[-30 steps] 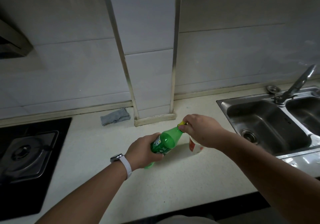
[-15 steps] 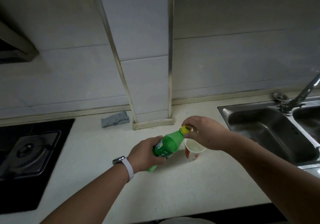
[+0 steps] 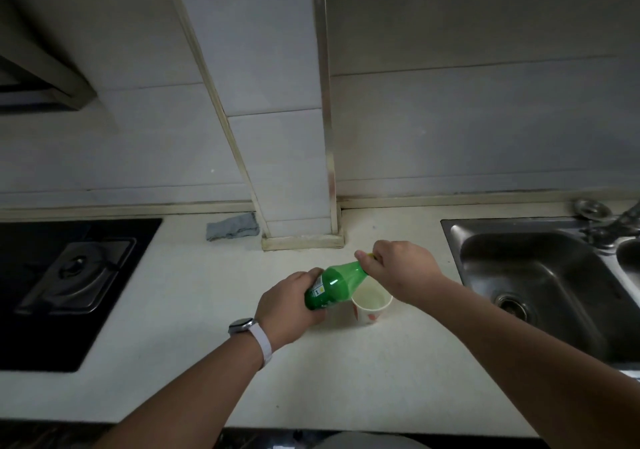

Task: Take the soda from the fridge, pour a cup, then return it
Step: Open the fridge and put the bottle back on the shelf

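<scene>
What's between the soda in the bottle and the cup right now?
The yellow cap is on the bottle, with the right hand gripping it. The left hand holds the bottle tilted beside the open cup; nothing covers the cup.

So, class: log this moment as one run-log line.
left hand: holds tilted soda bottle | right hand: on cap | paper cup: upright beside bottle

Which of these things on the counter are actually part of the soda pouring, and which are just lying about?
In use:
green soda bottle
paper cup
left hand
right hand

Lying about:
grey cloth
gas hob
sink
</scene>
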The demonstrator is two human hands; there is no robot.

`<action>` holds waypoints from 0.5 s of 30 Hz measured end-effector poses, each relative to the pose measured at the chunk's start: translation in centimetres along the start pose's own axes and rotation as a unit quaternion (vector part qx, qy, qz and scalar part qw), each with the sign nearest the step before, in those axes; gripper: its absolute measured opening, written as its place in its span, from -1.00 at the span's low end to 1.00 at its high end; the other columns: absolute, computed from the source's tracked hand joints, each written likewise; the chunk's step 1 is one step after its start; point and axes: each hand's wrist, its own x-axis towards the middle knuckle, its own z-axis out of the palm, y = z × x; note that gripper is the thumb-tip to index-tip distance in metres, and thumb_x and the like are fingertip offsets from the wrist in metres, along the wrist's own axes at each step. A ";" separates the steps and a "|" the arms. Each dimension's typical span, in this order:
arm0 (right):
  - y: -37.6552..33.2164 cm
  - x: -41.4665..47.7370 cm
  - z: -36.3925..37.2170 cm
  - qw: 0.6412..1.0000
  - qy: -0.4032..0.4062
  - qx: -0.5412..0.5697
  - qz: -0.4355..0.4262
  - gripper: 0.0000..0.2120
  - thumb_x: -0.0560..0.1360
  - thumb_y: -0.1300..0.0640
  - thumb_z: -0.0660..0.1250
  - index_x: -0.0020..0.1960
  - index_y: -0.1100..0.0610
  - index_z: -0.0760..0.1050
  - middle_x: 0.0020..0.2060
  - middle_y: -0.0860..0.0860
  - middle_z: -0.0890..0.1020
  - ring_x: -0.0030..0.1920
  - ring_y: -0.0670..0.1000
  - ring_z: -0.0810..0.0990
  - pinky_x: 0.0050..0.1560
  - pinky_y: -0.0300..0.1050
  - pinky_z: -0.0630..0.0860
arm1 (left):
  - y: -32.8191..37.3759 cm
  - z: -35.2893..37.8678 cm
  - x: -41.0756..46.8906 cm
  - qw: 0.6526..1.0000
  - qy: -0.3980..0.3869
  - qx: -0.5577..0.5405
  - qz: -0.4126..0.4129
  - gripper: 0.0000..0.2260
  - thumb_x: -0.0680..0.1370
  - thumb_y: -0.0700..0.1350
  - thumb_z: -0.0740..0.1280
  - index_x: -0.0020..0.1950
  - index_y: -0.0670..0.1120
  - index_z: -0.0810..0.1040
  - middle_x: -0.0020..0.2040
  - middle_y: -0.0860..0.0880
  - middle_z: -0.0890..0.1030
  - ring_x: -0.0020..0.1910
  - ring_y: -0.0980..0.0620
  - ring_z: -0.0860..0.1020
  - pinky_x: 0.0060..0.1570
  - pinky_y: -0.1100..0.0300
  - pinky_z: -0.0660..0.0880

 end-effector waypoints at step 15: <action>5.0 -2.3 1.1 0.902 -0.080 0.420 0.065 -0.74 0.58 -0.13 0.24 0.03 0.06 0.52 -0.12 0.00 0.66 -0.15 -0.01 0.65 -0.09 -0.03 0.61 | 4.9 -0.1 0.3 0.953 0.096 -0.280 -0.065 -0.54 0.38 -0.06 0.55 0.19 0.23 0.49 0.04 0.18 0.65 0.03 0.18 0.60 0.03 0.18 0.57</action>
